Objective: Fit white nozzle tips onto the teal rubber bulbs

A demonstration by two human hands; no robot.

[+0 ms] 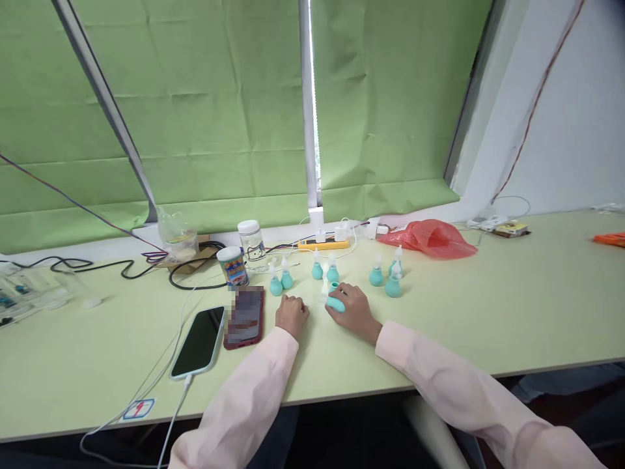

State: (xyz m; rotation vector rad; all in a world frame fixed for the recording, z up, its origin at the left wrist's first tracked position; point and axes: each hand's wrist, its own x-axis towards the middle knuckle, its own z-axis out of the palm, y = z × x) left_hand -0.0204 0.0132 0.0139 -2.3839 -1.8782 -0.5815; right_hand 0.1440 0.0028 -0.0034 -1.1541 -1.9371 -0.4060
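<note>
Probably light, soft and springy: teal squeeze bulb (336, 304), mid-table (444, 332), held in the fingers of the right hand (354, 309). Best gripped round its belly. Left hand (291, 315) lies left, fingers curled; contents can't be told.

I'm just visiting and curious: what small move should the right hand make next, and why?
Probably tip up the turquoise, rounded bottle in the right hand: it appears to lie sideways, while the turquoise bulb-shaped bottles with pale nozzles nearby stand upright.
</note>
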